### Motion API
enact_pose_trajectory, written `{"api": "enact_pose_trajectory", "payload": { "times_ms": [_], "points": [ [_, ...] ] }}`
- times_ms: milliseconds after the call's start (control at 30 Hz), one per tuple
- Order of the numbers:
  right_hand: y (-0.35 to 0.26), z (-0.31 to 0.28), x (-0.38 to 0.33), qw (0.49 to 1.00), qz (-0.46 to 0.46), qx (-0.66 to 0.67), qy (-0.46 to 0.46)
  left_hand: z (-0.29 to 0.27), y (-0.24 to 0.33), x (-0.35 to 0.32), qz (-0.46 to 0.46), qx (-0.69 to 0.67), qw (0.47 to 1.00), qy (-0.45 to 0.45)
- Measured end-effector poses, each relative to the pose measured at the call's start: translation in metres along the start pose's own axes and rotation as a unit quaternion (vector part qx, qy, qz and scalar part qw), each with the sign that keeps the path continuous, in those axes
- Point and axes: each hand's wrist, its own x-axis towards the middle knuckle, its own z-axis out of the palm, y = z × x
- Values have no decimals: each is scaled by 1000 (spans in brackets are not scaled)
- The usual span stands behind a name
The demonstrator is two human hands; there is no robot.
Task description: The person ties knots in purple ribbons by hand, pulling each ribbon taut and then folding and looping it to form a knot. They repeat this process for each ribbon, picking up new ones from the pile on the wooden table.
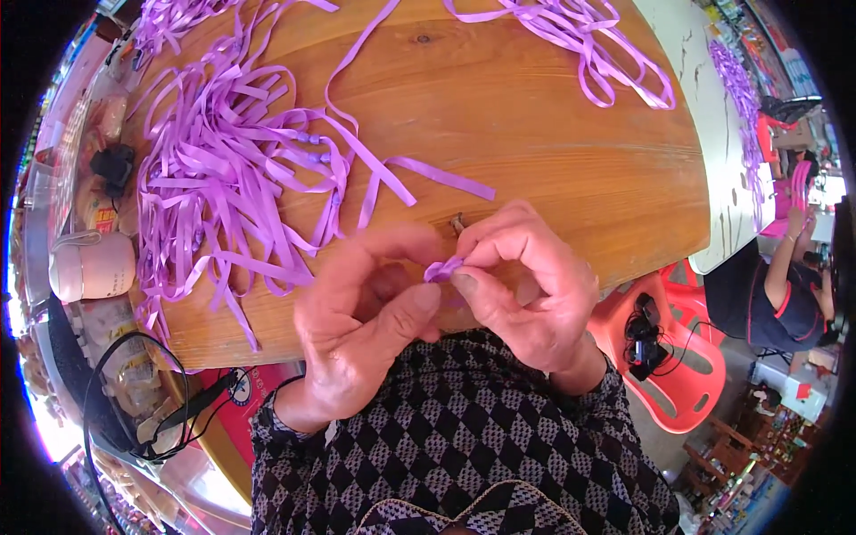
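Two bare hands meet in front of the person's chest, over the near edge of a varnished brown wooden table (508, 116), with a small twisted piece of shiny purple ribbon (441, 268) between their fingertips. The right hand (535, 294) pinches the ribbon's right end between thumb and forefinger, its other fingers bent inward. The left hand (366, 321) is curled, thumb and fingers reaching toward the ribbon's left end; its fingers are blurred, so I cannot tell whether they grip it or sit just beside it.

The visible stretch runs crosswise from hand to hand, its long axis rising slightly toward the right hand, which has the surer hold; the left thumb tip lies just below the other end. Any further length is hidden by the fingers.

Beyond the left hand and to its left spreads a large tangled heap of flat purple ribbons (223, 169), one loose end reaching ahead of both hands. Well beyond the right hand lies a looser looped purple bundle (615, 62). To the right hand's right, lower down, stands a coral plastic chair (700, 397).
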Motion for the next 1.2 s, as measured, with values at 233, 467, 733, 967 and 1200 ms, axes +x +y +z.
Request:
{"api": "enact_pose_trajectory", "payload": {
  "times_ms": [233, 467, 733, 967, 1200],
  "points": [
    [-8, -5, -7, 927, 250, 275, -47, -5, 17, -2, 89, 6, 991, 100],
    [-9, -7, -13, 909, 254, 316, -97, -8, 14, -9, 169, 27, 975, 144],
    [-7, -7, -18, 890, 284, 337, -118, -11, 16, -6, 211, 116, 952, 188],
    [-2, -12, -18, 902, 303, 286, -108, -36, 15, -5, 266, 540, 794, 90],
    [-1, -8, -7, 988, 85, 85, -101, -7, 15, 0, 205, 410, 885, -76]
  ]
}}
